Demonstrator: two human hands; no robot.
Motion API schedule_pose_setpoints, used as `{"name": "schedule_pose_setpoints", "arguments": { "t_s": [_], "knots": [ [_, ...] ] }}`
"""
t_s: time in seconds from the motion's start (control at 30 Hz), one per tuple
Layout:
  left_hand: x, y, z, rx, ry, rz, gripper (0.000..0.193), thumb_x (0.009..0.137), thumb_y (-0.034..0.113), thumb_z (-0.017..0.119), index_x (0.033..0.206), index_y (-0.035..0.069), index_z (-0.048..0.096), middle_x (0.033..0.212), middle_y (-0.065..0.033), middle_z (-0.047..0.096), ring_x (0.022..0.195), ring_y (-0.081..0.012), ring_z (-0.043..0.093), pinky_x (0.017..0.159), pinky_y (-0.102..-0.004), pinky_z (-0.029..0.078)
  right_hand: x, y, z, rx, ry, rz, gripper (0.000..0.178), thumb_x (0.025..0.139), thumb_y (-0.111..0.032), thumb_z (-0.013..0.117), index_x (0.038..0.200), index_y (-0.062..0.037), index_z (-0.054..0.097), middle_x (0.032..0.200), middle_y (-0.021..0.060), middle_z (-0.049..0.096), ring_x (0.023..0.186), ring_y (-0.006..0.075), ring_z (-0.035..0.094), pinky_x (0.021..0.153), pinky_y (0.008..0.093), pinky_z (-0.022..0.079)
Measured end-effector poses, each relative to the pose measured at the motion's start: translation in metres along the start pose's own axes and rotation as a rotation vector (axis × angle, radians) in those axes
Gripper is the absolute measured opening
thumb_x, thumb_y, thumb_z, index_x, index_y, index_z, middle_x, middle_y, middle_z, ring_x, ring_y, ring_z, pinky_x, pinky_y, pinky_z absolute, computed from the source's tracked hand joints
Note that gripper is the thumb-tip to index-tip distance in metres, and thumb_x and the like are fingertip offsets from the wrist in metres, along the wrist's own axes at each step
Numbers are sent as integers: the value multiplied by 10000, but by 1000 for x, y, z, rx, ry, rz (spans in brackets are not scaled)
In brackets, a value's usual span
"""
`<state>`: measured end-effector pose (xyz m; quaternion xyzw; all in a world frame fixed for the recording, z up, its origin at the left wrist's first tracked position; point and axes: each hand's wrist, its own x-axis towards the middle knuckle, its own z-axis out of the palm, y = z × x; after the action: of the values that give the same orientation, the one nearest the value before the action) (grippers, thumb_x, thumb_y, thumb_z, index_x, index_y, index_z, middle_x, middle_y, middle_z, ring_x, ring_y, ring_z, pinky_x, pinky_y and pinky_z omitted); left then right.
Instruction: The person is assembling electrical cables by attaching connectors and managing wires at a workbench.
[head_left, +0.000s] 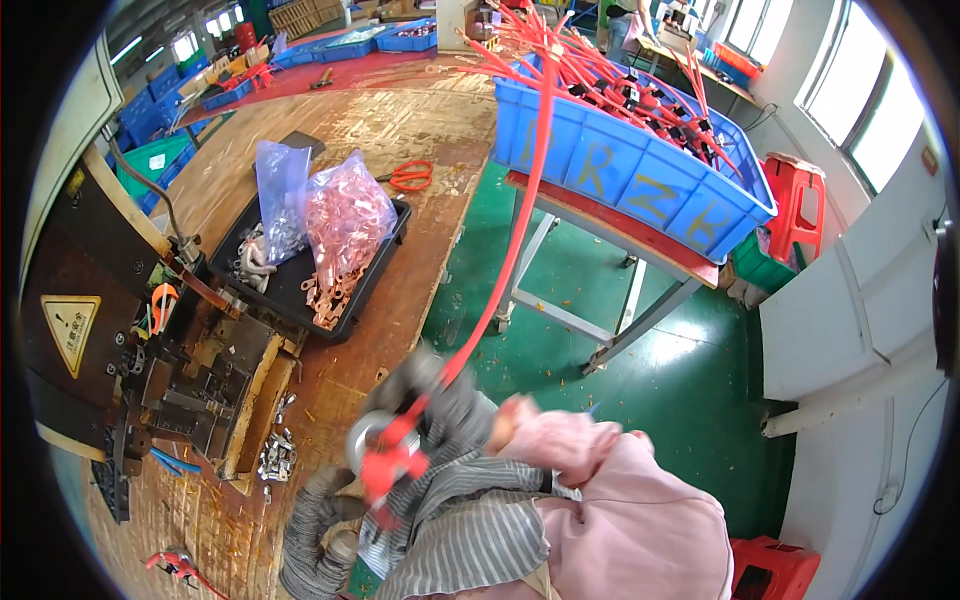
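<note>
A long red cable (pixel 535 190) rises from my right hand (pixel 445 405), which wears a grey glove and is closed round it. That hand is smeared by motion. Just below the grip hangs a blurred red piece (pixel 390 468) beside a pale round part; I cannot make out what they are. My left hand (pixel 322 535), also in a grey glove with bare fingertips, is at the lower edge near my striped apron (pixel 470 550). Its fingers are curved, with a gap between thumb and fingers, and nothing shows in it.
A dark press machine (pixel 190 390) stands at left, small metal pieces (pixel 277 455) beside it. A black tray (pixel 345 325) holds bags of copper terminals (pixel 345 215); orange-handled scissors (pixel 410 176) lie behind. Right, a blue crate (pixel 620 180) of red cables sits on a trolley (pixel 560 320). Red stools (pixel 797 205) stand beyond.
</note>
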<state>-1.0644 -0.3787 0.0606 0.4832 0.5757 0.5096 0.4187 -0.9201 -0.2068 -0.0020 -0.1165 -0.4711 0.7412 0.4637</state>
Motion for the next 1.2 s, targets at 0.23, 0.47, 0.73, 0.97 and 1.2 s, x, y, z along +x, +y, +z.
{"name": "schedule_pose_setpoints", "arguments": {
  "t_s": [0.23,0.47,0.73,0.97,1.2],
  "knots": [
    [-19,-34,-28,189,79,-63,613,793,449,612,1161,-25,490,1070,-133,564,911,-221,572,813,-343,453,27,-270,-199,-1209,396,-263,338,899,-362,483,1003,-45,536,837,64,571,793,142,551,721,275,456],
    [-14,-72,-34,312,78,-294,432,807,327,617,1074,-3,540,978,-103,592,877,-198,581,782,-325,462,81,-487,-209,-2198,883,188,428,894,-406,466,816,-12,613,711,82,632,723,210,634,662,309,489],
    [-48,-75,-62,820,87,-338,382,846,366,521,1158,146,533,1154,-125,539,1098,-306,483,924,-401,393,196,-395,-385,-2782,260,252,373,906,-367,435,1011,-49,600,898,99,624,859,223,597,733,336,467],
    [-130,-52,-155,1132,660,-756,357,839,340,571,1128,130,563,1060,-120,601,973,-266,581,858,-335,453,220,-227,-347,-2593,3,-277,366,913,-362,427,1056,-62,580,948,50,606,828,187,570,670,324,459],
    [-157,-89,-288,1400,1290,-1169,535,739,405,620,1217,202,491,1222,-224,460,1063,-372,510,887,-427,433,124,-156,-247,-2282,-230,-960,364,920,-356,419,1102,-74,559,998,0,588,797,151,544,608,312,451]
  ]
}}
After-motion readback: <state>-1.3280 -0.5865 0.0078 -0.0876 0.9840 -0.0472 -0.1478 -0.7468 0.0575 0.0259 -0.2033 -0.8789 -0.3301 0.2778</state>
